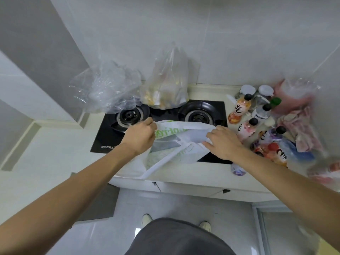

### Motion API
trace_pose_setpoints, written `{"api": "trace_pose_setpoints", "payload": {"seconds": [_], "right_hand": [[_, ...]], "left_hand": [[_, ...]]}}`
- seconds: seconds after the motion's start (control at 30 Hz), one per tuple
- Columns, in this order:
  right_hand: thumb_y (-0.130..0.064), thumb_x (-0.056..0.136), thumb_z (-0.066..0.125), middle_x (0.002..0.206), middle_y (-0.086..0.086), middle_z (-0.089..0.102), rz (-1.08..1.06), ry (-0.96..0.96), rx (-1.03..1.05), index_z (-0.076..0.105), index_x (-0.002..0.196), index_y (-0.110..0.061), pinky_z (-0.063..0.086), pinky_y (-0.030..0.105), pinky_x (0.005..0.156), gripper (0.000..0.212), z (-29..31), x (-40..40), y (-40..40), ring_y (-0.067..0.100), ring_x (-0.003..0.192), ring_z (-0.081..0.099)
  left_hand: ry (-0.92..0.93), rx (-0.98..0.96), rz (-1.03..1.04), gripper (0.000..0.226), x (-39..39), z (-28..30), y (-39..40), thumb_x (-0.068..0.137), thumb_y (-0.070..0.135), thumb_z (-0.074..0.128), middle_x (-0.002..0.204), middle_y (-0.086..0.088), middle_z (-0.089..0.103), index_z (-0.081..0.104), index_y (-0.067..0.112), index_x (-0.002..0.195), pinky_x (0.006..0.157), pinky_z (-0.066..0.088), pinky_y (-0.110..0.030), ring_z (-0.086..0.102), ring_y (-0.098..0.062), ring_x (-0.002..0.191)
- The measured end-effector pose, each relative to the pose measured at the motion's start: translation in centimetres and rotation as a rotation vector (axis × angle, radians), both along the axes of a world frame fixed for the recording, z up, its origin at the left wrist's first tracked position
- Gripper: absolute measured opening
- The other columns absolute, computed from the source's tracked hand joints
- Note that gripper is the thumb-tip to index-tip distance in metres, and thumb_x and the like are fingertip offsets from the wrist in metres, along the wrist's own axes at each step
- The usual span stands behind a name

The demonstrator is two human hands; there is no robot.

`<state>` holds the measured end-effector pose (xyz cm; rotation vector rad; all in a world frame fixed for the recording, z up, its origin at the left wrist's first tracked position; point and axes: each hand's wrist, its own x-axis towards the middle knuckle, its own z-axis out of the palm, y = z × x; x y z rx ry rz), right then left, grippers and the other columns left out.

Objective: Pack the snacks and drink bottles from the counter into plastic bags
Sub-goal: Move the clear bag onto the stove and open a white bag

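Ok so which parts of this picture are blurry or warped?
Head view: the pink snack packets at the right edge smear with blur; the wide lens bends the counter edge and stretches the forearms; both hands, left hand and right hand, and the white bag are fairly sharp.

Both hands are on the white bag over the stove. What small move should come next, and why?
Probably pull the white bag's mouth apart. The left hand and right hand pinch its top edges, it looks flat, and the drink bottles wait unpacked at the right.
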<state>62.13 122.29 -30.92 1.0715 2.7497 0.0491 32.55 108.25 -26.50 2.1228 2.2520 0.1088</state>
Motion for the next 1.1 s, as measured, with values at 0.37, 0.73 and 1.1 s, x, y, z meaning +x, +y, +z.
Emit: {"api": "trace_pose_setpoints", "payload": {"seconds": [0.37, 0.73, 1.1], "right_hand": [[-0.056, 0.105, 0.029, 0.090, 0.002, 0.069, 0.034, -0.017, 0.199, 0.079, 0.082, -0.019, 0.035, 0.045, 0.094, 0.065, 1.6, 7.5, 3.8, 0.025, 0.095, 0.057], [-0.036, 0.094, 0.066, 0.123, 0.006, 0.050, 0.008, 0.015, -0.082, 0.059, 0.127, -0.014, 0.053, 0.043, 0.087, 0.041, -0.7, 7.1, 5.3, 0.028, 0.123, 0.048], [-0.063, 0.081, 0.071, 0.150, 0.001, 0.033, -0.041, -0.053, -0.209, 0.037, 0.151, -0.027, 0.043, 0.049, 0.108, 0.086, -2.0, 3.4, 6.9, 0.028, 0.140, 0.032]], "left_hand": [[0.081, -0.022, 0.024, 0.058, 8.8, -1.0, 3.1, 0.083, 0.044, 0.073, 0.123, -0.002, 0.040, 0.056, 0.009, 0.125, 0.054, 0.049, -0.033, 0.046, -0.023, 0.110], [0.424, 0.071, -0.184, 0.055, 7.8, -3.3, 4.2, 0.064, -0.006, 0.065, 0.140, -0.015, 0.046, 0.061, 0.007, 0.117, 0.092, 0.039, -0.045, 0.044, -0.035, 0.119], [0.214, 0.147, -0.697, 0.023, 2.3, -5.4, 5.1, 0.090, 0.001, 0.064, 0.134, -0.002, 0.052, 0.071, 0.015, 0.107, 0.084, 0.043, -0.038, 0.051, -0.030, 0.109]]}}
